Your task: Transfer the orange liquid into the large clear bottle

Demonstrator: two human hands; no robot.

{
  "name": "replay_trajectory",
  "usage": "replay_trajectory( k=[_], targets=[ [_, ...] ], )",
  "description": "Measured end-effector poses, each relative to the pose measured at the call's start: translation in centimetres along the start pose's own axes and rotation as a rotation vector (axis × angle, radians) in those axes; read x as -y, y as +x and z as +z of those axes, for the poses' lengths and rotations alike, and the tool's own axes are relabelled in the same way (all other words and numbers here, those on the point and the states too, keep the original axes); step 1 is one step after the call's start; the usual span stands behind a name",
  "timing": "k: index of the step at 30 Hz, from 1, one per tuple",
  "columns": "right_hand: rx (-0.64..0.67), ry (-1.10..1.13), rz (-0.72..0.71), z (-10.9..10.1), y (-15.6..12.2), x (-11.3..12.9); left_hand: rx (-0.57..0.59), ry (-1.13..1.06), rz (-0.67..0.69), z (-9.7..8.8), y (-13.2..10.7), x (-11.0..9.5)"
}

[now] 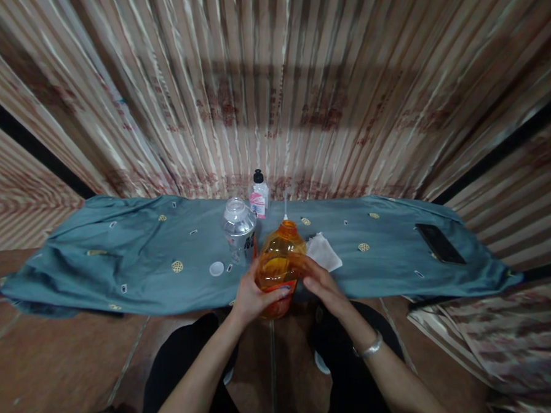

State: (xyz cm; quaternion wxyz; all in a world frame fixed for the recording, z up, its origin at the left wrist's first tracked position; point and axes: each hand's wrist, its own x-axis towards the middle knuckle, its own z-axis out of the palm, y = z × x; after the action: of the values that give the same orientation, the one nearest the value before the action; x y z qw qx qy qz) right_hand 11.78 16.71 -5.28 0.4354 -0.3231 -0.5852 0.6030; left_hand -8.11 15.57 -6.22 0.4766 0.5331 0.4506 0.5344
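An orange see-through jug [284, 265] with a red label stands upright at the table's front edge, its mouth uncapped. My left hand [251, 294] is wrapped around its left side, the thumb across the label. The fingers of my right hand [318, 279] press on its right side, their tips partly hidden. Left of the jug is a clear plastic cup [239, 235] with a domed lid and dark print. A round white cap [217, 269] lies beside the cup. Just behind the jug's mouth rises a thin pale stick-like thing [285, 207] that I cannot make out.
A clear bottle [258, 196] with a black top and pink label stands behind the cup. A white folded cloth or tissue [323, 252] lies right of the jug. A dark phone [440, 243] rests far right on the teal tablecloth [139, 255]. A pleated curtain [281, 96] hangs behind.
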Motion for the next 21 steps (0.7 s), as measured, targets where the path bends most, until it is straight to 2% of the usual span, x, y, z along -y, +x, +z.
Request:
replay_trajectory(
  k=[4, 7, 10, 12, 16, 19, 21],
  targets=[
    [-0.017, -0.075, 0.001, 0.8, -1.2, -1.3, 0.044, -0.027, 0.016, 1.1, -0.3, -0.4],
    [-0.029, -0.041, 0.033, 1.2, -1.6, -2.2, 0.065, -0.028, 0.020, 1.7, -0.3, -0.6],
    [-0.044, -0.004, 0.065, 1.2, -2.0, -1.9, 0.061, -0.021, 0.031, 2.1, -0.4, -0.6],
    [-0.121, -0.027, 0.066, 0.7, -2.1, -1.3, 0.030, -0.018, 0.045, 1.9, -0.7, -0.6],
    [-0.391, -0.182, 0.003, -2.2, -1.2, -0.2, -0.080, 0.003, 0.064, 0.5, -1.9, -0.1],
    [-0.615, -0.423, -0.072, -5.4, 0.4, -0.5, -0.220, 0.045, 0.055, -1.2, -2.5, 0.4],
    [-0.651, -0.477, -0.074, -7.1, 1.4, -1.2, -0.325, 0.078, 0.059, -2.3, -2.4, 0.7]
  ],
)
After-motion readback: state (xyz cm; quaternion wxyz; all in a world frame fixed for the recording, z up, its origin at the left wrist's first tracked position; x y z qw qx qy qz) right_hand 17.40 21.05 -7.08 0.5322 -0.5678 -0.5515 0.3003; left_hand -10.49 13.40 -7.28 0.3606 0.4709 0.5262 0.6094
